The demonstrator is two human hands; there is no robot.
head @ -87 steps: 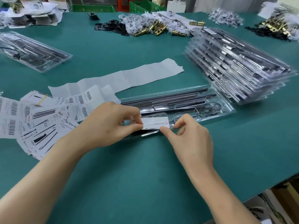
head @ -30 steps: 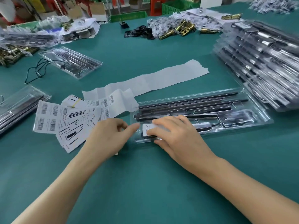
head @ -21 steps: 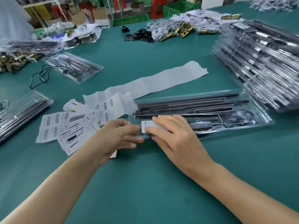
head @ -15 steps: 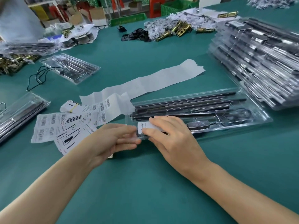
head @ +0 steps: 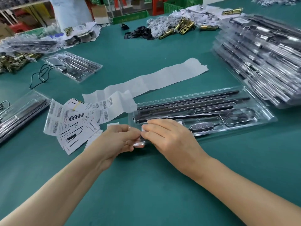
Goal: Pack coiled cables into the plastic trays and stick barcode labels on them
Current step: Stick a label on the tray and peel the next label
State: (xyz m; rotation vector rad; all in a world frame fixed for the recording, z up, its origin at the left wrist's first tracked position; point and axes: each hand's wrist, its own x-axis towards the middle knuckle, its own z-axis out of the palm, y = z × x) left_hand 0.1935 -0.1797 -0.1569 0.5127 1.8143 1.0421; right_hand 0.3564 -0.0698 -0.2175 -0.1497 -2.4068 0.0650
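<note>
Right hand: palm down, fingers straight and flat, pressing on the near-left part of the clear plastic tray. Nothing is grasped. Under the fingers lies the white barcode label, and only a sliver shows at the fingertips. Its print cannot be read.

Left hand: fingers curled, thumb and fingertips pinching the near-left corner of the same tray. The fingertips of the two hands nearly meet.

The tray lies flat on the green table, long side running left to right, just beyond the hands. In it are long black rods along the far side, a dark controller just right of the right hand, and the coiled cable in the right compartment.

Just left of the tray is a loose fan of printed barcode sheets, overlapping. A long white backing strip runs from that fan toward the far right, and its near end overlaps the tray's far-left corner.

To the right, near the tray's end, is a tall slanted stack of filled trays. At the left edge is another filled tray, partly out of view. At the far left is a single tray with a black cord trailing from it. On the far side of the table is a heap of brass hardware and paper.
</note>
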